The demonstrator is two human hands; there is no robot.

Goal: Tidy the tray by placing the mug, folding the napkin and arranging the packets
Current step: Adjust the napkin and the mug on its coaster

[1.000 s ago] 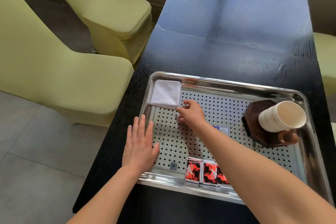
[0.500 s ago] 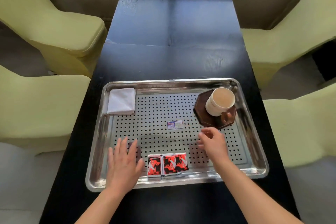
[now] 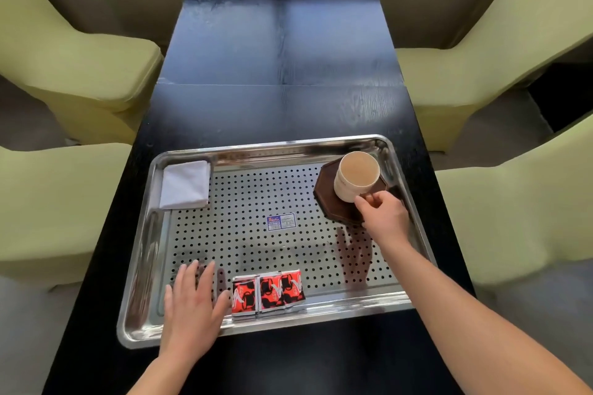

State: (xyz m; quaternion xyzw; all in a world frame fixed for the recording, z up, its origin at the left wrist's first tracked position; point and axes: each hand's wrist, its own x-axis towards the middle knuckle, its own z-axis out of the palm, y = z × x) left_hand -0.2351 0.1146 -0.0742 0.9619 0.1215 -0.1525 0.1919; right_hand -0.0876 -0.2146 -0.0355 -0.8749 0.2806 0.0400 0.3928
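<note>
A steel perforated tray (image 3: 266,145) lies on the black table (image 3: 279,42). In its far right corner a cream mug (image 3: 356,174) stands on a dark brown octagonal coaster (image 3: 325,199). My right hand (image 3: 383,216) curls its fingers on the mug's near side, covering the handle. A folded white napkin (image 3: 186,184) sits in the far left corner. Three red and black packets (image 3: 268,293) lie in a row at the front edge. My left hand (image 3: 191,305) rests flat on the tray's front left, its thumb just beside the leftmost packet.
A small blue and white label (image 3: 281,221) is stuck to the tray's middle. Yellow-green covered chairs flank the table, two on the left (image 3: 64,67) and two on the right (image 3: 500,51). The table runs away from me beyond the tray.
My right hand moved from the napkin across the tray to the mug and closed on its handle side. My left hand stayed flat at the front left. The camera swung to centre the tray.
</note>
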